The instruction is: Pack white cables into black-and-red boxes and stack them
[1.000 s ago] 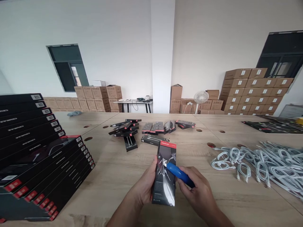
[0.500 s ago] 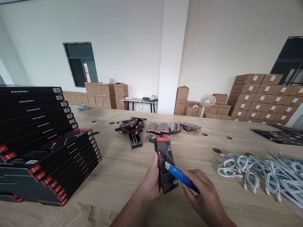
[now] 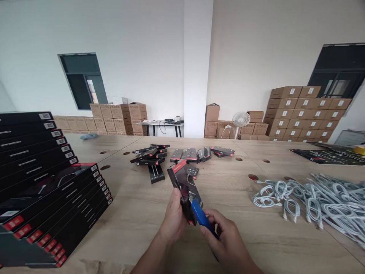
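A narrow black box [image 3: 190,186] with a red top end is held up over the table, tilted, by my left hand [image 3: 173,215], its thumb on the left edge. My right hand [image 3: 225,238] is closed around a blue-handled tool [image 3: 203,217]; the tool's front end meets the lower right part of the box. The tip itself is hidden against the box. Behind my hands, several small black boxes [image 3: 184,155] lie scattered on the wooden table [image 3: 134,224].
Tall stacks of black boxes [image 3: 76,205] stand at the left. Coiled white cables [image 3: 313,201] lie in a heap at the right, with flat black printed sheets [image 3: 325,156] behind them. Cartons [image 3: 296,114] and a fan [image 3: 241,119] stand along the wall.
The box in my left hand has tilted and shifted left. My right hand has moved left and down with the blue tool, which now points more steeply upward. The camera view has swung right.
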{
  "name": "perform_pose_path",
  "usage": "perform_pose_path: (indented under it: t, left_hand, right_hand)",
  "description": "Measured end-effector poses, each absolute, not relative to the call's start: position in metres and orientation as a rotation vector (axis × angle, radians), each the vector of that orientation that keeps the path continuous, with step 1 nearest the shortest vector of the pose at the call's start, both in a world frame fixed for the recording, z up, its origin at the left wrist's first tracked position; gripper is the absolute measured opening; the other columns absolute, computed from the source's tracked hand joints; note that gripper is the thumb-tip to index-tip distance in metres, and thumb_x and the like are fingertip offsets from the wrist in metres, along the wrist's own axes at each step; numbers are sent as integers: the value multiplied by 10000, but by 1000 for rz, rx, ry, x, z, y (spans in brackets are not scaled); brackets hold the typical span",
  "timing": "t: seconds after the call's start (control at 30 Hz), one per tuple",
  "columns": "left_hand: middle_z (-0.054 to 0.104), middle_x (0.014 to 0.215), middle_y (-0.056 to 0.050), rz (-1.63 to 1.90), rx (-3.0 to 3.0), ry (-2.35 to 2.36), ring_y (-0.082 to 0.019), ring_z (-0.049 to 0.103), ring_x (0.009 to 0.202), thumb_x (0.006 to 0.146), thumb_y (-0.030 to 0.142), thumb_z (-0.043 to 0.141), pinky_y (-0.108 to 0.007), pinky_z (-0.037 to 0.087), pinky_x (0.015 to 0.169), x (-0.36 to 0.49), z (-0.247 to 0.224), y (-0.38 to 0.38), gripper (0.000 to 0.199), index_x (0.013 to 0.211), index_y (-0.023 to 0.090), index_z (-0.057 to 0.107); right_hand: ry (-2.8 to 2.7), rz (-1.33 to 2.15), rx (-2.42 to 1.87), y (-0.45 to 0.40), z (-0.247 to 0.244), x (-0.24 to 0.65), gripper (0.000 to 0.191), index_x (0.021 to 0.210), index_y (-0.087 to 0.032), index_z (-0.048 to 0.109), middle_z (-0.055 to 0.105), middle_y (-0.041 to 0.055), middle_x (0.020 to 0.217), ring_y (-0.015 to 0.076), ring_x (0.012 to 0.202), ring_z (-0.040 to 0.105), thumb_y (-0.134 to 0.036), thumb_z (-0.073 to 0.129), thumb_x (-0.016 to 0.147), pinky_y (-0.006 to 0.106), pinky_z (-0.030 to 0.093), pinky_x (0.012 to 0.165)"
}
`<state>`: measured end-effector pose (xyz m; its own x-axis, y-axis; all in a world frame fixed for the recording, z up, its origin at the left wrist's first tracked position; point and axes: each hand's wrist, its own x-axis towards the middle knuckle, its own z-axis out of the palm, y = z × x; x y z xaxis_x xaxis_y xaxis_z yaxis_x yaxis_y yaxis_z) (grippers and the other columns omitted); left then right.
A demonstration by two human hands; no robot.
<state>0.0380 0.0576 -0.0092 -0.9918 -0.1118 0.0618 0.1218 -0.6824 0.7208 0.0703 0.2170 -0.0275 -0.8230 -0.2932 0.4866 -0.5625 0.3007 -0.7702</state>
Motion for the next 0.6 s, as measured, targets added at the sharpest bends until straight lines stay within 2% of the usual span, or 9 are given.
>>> perform_pose_path:
  t: [0.13,0.23,0.3,0.43,0.6]
  left_hand:
    - [724,927,-26,-2712,-167,-1179,-176,650,785,770,560,773,-336,522,873,39,-6,57,496,1100,205,667]
    - [725,1036,-63,-2702,-290,-1238,-194,657,861,831,497,738,-329,518,858,41,-3,55,433,1130,195,658]
    - [727,1042,-68,-2698,-295,-1268,-207,663,896,814,503,753,-307,524,819,42,-2,53,411,1065,187,673]
    - [739,934,-63,-2733,-207,-1325,-198,663,790,723,530,823,-262,517,650,43,-4,56,447,940,163,691]
    - [702,688,-21,-2802,-157,-1359,-147,582,538,766,462,805,-241,463,505,45,-8,67,377,946,147,706]
  right_hand:
    - [-2344,1695,744,211,-28,73,234,1065,-212,656,682,5,745,148,607,588,-352,582,892,231,396,513]
    - [-2336,1754,661,206,-30,72,203,997,-201,640,632,-9,692,145,583,558,-357,580,882,237,371,509]
    - [-2285,1785,610,201,-31,70,182,947,-198,626,614,-14,668,152,596,563,-359,586,871,242,388,530]
    - [-2130,1847,400,192,-31,61,239,882,-201,588,591,-22,615,160,569,552,-438,598,851,258,437,537]
    - [-2182,1717,136,205,-32,32,363,875,-206,564,610,3,645,190,603,598,-562,505,844,293,492,575]
